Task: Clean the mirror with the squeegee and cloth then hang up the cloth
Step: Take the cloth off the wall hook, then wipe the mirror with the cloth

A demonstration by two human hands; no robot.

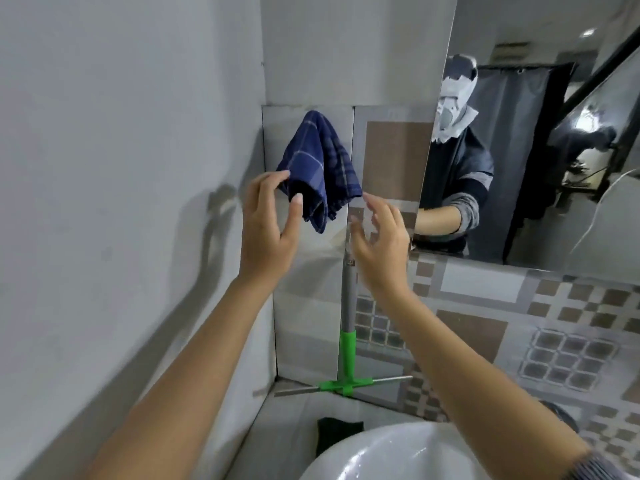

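A single wide-angle head camera looks forward and slightly down into a tiled bathroom corner, close behind the left hand (pixel 268 216) and right hand (pixel 379 244). The mirror (pixel 540 140) fills the upper right, apparently reflecting the wearer.

Both bare forearms are raised and extended forward, roughly parallel. The left hand (pixel 266 223) is held upright, back toward the camera, fingers spread and loosely curved, nothing gripped. The right hand (pixel 379 244) is raised just lower, fingers splayed and slightly blurred, nothing held. The hands are kept apart. A grey cuff is seen at the right elbow.
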